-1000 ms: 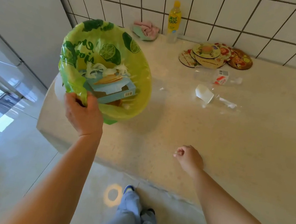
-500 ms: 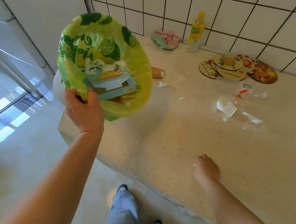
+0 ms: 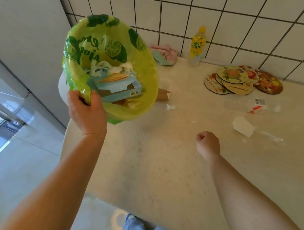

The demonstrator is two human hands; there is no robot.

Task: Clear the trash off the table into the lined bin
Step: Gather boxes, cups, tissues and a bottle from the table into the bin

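Observation:
My left hand (image 3: pixel 86 111) grips the near rim of the bin (image 3: pixel 147 73), lined with a yellow-green lime-print bag, and holds it tilted over the table's left end. Inside lie a blue box (image 3: pixel 118 91) and white paper scraps. My right hand (image 3: pixel 207 144) is a closed fist above the table (image 3: pixel 160 171), holding nothing that I can see. Trash on the table: a cardboard tube (image 3: pixel 163 94) just behind the bin, a small scrap (image 3: pixel 170 107), a clear plastic bottle (image 3: pixel 248 105) lying flat, a white paper cup (image 3: pixel 243 126) on its side, and a clear wrapper (image 3: pixel 269 137).
A yellow drink bottle (image 3: pixel 197 45) stands against the tiled wall. A pink and green cloth (image 3: pixel 164 54) lies in the back corner. Several round printed coasters (image 3: pixel 241 80) are piled at the back right. A grey cabinet (image 3: pixel 22 28) stands left of the table.
The view has swung left, so the table items sit further right in frame. My right fist has lifted further in over the table. My left hand still holds the bin rim.

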